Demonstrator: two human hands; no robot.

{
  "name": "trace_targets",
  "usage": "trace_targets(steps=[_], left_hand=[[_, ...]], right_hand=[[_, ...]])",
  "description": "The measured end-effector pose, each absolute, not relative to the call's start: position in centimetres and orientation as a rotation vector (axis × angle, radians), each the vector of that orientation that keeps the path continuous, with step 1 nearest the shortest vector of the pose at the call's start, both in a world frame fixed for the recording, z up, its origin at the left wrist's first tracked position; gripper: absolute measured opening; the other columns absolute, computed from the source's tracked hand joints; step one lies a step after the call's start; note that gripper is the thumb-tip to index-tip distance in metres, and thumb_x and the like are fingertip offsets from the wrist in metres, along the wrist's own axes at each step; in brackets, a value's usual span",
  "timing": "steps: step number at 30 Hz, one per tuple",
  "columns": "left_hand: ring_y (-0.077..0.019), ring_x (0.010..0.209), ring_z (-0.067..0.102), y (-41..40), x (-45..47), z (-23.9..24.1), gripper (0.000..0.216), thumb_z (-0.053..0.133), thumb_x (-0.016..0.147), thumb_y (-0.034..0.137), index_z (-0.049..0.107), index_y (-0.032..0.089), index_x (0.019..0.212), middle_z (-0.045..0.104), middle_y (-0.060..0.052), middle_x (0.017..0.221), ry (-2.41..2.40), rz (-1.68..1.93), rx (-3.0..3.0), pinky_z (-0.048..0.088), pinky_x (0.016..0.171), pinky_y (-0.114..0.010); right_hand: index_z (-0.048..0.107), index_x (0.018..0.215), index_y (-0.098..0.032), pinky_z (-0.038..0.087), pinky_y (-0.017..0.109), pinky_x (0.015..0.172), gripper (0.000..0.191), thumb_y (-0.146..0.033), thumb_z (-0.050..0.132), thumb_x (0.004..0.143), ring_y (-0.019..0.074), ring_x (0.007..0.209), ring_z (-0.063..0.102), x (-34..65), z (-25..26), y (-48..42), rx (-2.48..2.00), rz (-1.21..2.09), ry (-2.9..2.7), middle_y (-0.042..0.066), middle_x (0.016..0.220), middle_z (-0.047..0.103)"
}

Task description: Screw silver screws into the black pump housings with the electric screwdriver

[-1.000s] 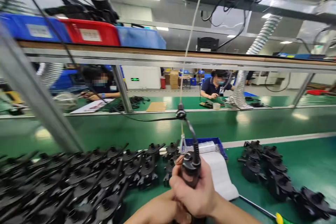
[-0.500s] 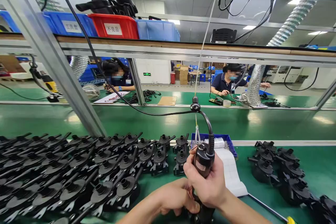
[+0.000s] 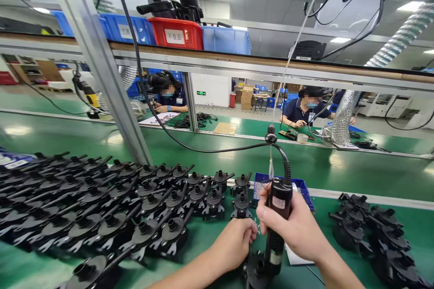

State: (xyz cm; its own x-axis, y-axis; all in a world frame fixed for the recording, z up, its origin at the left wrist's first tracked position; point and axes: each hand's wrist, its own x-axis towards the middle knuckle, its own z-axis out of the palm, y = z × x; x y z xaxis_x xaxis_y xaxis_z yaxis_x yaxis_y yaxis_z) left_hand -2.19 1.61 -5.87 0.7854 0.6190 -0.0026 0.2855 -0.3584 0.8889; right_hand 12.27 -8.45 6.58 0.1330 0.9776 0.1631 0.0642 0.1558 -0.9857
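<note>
My right hand (image 3: 300, 228) is wrapped round a black electric screwdriver (image 3: 280, 205), held upright with its cable and hanging cord at the top. Its lower end is at a black round part (image 3: 255, 271) at the bottom of the view; the bit is hidden. My left hand (image 3: 235, 240) reaches over the green table just left of the screwdriver. Its fingers are curled together by some small shiny pieces (image 3: 259, 226), probably screws; what they pinch is hidden. Behind the screwdriver stands a blue tray (image 3: 308, 195) of small metal pieces.
Rows of black round parts with levers (image 3: 111, 223) fill the left of the table; more black parts (image 3: 389, 235) stand at right. White paper (image 3: 296, 255) lies beside my right hand. A metal post (image 3: 101, 67) rises at left. Two people sit at the bench beyond.
My left hand has moved from the screwdriver's lower end up and away to the small shiny pieces. The screwdriver stays in my right hand. The view has shifted left.
</note>
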Motion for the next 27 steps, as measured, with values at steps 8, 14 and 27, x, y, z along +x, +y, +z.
trace_targets(steps=[8, 14, 27], left_hand=[[-0.0162, 0.061, 0.060, 0.7, -1.9, -6.9, 0.021, 0.053, 0.098, 0.036, 0.063, 0.019, 0.089, 0.065, -0.002, 0.081, 0.753, 0.256, 1.805, 0.047, 0.059, -0.026], [-0.0261, 0.099, 0.074, 0.3, -1.8, -7.6, 0.026, 0.046, 0.100, 0.020, 0.072, 0.019, 0.107, 0.072, -0.010, 0.106, 0.714, 0.329, 2.129, 0.061, 0.089, -0.038], [-0.0317, 0.096, 0.076, 0.4, -2.1, -7.2, 0.039, 0.047, 0.099, 0.018, 0.076, 0.025, 0.124, 0.072, -0.012, 0.123, 0.711, 0.009, 2.647, 0.060, 0.084, -0.041]], right_hand=[[0.065, 0.110, -0.022, 0.049, 0.033, 0.066, 0.037, -0.052, 0.080, 0.096, 0.0173, 0.064, 0.059, 11.6, 8.4, -10.4, -1.221, 0.801, -1.191, -0.001, 0.082, 0.066], [0.067, 0.107, -0.024, 0.050, 0.033, 0.063, 0.028, -0.048, 0.079, 0.099, 0.0177, 0.061, 0.060, 11.3, 8.8, -11.1, -1.108, 0.660, -1.169, 0.000, 0.078, 0.069], [0.068, 0.111, -0.024, 0.051, 0.032, 0.059, 0.022, -0.040, 0.079, 0.101, 0.0168, 0.059, 0.061, 12.0, 7.4, -10.8, -1.064, 0.631, -1.223, 0.000, 0.079, 0.069]])
